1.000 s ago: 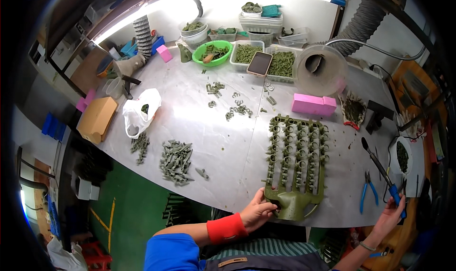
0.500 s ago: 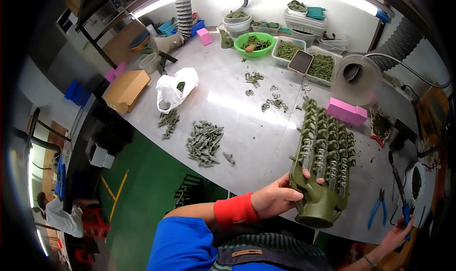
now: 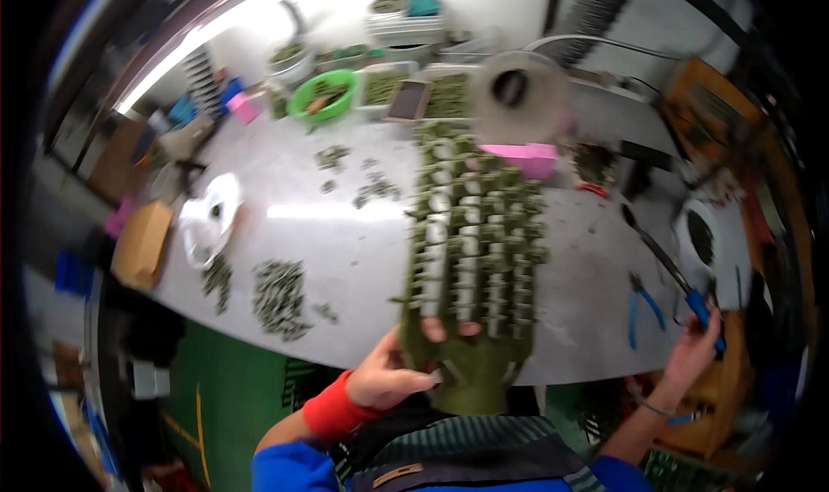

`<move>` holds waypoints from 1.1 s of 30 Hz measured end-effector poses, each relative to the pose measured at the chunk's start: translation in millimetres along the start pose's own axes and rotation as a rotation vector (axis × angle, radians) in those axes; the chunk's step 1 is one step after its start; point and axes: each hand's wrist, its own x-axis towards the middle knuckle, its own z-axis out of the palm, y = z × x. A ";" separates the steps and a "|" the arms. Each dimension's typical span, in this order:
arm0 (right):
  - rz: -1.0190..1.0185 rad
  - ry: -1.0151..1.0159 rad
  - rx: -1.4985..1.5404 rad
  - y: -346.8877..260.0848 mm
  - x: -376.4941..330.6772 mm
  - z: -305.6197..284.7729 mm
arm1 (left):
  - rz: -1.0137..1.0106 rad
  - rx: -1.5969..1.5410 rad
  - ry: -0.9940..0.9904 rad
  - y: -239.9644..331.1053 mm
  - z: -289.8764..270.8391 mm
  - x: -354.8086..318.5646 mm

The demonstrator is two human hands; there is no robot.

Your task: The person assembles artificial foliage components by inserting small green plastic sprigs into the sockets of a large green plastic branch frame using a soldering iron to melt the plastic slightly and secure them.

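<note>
Workbench strewn with green parts, moulded rack held up at its near edge

Grey tabletop (image 3: 363,250) fills the middle of the view, curving away toward a back wall lined with tubs. A green bowl (image 3: 326,95) and several shallow trays of green pieces sit along the far side, with a round grey spool (image 3: 518,91) and a pink block (image 3: 527,157) beside them. Loose green pieces lie in small heaps (image 3: 278,295) near the left front edge, next to a white plastic bag (image 3: 207,216) and a cardboard box (image 3: 142,243) at the left rim. Blue-handled pliers (image 3: 643,306) rest on the right part of the surface.

The left hand (image 3: 393,375) closes around the base of a long green moulded rack of parts (image 3: 475,259), fingers wrapped over its lower end, lifting it tilted above the front edge of the table. The right hand (image 3: 695,354) grips a long blue-handled tool (image 3: 678,280) at the right edge, fingers shut on the handle.

Bare tabletop lies between the heaps and the rack; green floor (image 3: 224,388) shows below the left front edge.
</note>
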 end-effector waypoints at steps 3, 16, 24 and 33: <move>-0.013 0.023 0.007 -9.9 -14.7 24.3 | 0.017 0.029 0.011 0.4 -1.4 -3.7; -0.010 0.024 -0.021 -13.6 -15.3 12.9 | 0.168 1.364 -0.169 8.4 52.9 43.9; -0.025 0.065 0.046 -15.1 -15.0 7.6 | 0.266 1.998 -0.059 -50.8 49.6 105.7; 0.000 0.069 0.054 -10.4 -8.0 2.8 | 0.174 2.179 -0.017 -86.0 43.5 150.7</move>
